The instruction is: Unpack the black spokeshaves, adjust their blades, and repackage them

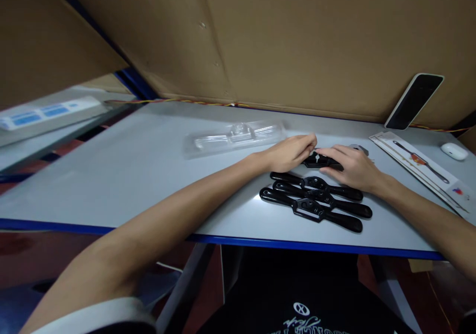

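My left hand [292, 153] is closed over the left end of a black spokeshave [315, 160], and that handle is hidden under it. Around the right side of the same tool curl the fingers of my right hand [351, 165]. A small silver-coloured piece shows at the tool's middle, between the hands. Three more black spokeshaves [308, 205] lie side by side on the table just in front, their handles pointing left and right. Partly behind my right hand is a grey flat piece [360, 149], too covered to name.
A clear plastic blister tray [238, 136] lies behind my left forearm on the grey table [111, 175]. To the right are printed packaging cards [420, 163], a white case [454, 150] and a phone [414, 101] leaning on the cardboard wall [297, 41]. A power strip [52, 111] sits far left.
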Motion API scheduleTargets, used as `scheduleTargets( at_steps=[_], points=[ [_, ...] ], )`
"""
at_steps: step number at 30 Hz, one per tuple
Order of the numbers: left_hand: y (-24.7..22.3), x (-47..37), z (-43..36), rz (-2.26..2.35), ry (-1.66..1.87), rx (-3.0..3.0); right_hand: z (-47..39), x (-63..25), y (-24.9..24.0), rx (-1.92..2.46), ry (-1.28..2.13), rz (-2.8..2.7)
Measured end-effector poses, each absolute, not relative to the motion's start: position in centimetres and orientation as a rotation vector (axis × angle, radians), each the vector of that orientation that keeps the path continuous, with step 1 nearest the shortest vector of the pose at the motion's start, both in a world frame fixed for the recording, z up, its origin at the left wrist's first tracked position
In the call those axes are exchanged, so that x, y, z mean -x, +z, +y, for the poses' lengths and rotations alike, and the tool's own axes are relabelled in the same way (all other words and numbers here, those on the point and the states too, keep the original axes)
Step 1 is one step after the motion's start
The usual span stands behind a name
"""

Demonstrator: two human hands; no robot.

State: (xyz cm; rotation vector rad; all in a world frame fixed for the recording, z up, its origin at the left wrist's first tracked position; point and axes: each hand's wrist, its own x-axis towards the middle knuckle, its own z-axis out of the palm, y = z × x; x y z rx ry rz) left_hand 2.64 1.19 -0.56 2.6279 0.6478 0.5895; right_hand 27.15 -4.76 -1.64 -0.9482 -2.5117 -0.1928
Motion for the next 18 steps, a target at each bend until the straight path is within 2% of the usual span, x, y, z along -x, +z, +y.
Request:
scheduleTargets(
  at_steps=[18],
  points=[
    [-2.2, -3.0, 1.7, 0.736, 0.637, -2.563, -4.7, -26.8, -1.7, 0.992, 0.130, -2.375]
  ],
)
